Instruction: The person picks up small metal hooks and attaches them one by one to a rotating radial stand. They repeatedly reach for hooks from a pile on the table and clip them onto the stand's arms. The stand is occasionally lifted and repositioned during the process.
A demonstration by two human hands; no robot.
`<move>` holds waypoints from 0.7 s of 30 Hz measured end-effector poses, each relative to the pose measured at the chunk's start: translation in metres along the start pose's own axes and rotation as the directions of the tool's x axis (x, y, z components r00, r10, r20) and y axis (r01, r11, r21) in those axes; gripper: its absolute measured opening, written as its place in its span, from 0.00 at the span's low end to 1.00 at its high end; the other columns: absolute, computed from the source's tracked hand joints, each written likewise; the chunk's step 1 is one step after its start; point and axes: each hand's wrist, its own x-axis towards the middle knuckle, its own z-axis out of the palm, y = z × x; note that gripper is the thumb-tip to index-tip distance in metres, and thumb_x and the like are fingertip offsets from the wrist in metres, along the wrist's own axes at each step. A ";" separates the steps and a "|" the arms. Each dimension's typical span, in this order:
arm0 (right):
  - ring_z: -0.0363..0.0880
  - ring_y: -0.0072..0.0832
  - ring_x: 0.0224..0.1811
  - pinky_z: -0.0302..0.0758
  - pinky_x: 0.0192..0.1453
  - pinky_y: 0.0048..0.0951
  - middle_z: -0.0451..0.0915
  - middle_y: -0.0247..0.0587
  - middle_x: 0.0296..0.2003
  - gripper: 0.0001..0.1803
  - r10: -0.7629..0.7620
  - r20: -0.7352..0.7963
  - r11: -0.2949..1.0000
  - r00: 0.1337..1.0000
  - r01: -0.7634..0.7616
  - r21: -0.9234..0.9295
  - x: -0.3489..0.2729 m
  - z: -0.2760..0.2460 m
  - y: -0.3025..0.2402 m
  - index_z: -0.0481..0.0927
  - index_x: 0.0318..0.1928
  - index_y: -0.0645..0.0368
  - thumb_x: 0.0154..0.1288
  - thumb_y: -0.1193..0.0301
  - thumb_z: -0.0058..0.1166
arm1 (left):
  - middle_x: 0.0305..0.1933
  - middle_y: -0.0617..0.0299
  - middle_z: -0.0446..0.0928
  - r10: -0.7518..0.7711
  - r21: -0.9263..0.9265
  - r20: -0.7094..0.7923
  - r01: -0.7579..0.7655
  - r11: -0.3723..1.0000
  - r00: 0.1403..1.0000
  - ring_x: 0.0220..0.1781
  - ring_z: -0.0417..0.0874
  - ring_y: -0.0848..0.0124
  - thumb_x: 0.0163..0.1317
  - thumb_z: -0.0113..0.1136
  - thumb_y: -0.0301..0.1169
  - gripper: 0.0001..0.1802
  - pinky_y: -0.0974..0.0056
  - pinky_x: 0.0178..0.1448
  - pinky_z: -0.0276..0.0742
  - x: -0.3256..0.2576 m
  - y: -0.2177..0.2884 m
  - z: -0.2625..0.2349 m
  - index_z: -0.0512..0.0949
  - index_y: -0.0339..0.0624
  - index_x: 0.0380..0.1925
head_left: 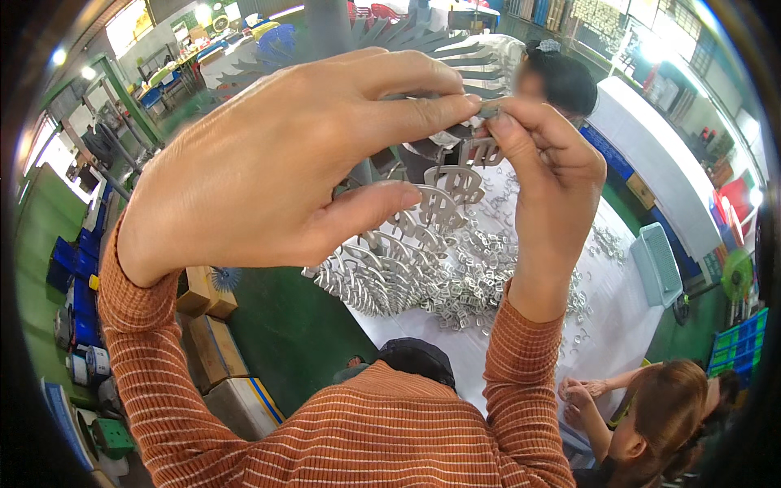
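My left hand (277, 154) reaches across at the upper left with its fingers stretched out and the thumb apart. Its fingertips meet my right hand (549, 167), whose thumb and fingers pinch a small grey metal piece (488, 111). The fingers hide most of that piece. Behind and below them stands a rack with grey prongs (390, 37) fanning outward. Silver metal buckles (443, 203) hang in rows on it, partly covered by my left hand. Beneath lies a heap of loose buckles (480, 276).
A white-covered table (626, 317) carries the heap. A light-green basket (656, 264) sits at its right edge. One person (561, 77) is across the table, another (663, 415) at lower right. Cardboard boxes (215, 350) stand on the green floor at left.
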 end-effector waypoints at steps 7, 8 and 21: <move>0.82 0.24 0.33 0.76 0.38 0.22 0.83 0.39 0.32 0.09 0.074 -0.343 0.936 0.936 -0.184 -0.299 0.001 -0.084 0.032 0.82 0.42 0.66 0.62 0.75 0.55 | 0.61 0.52 0.69 -0.050 0.099 -0.056 0.056 0.994 0.997 0.59 0.73 0.50 0.50 0.63 0.26 0.33 0.52 0.60 0.71 -0.006 -0.008 0.002 0.70 0.44 0.60; 0.82 0.25 0.35 0.76 0.40 0.24 0.83 0.39 0.34 0.11 0.056 -0.387 0.880 0.920 -0.229 -0.417 0.002 -0.105 0.039 0.82 0.43 0.64 0.62 0.74 0.56 | 0.61 0.52 0.70 -0.062 0.100 -0.078 0.070 0.993 0.995 0.60 0.73 0.51 0.49 0.63 0.26 0.33 0.52 0.60 0.71 -0.007 -0.008 0.003 0.70 0.44 0.60; 0.81 0.19 0.34 0.77 0.36 0.20 0.84 0.40 0.33 0.10 0.097 0.257 0.995 0.962 -0.100 0.001 0.012 -0.001 0.004 0.81 0.43 0.67 0.62 0.78 0.54 | 0.55 0.51 0.74 -0.081 -0.047 -0.079 0.078 0.996 0.994 0.56 0.76 0.52 0.44 0.69 0.26 0.28 0.56 0.57 0.73 0.001 -0.007 -0.002 0.75 0.38 0.49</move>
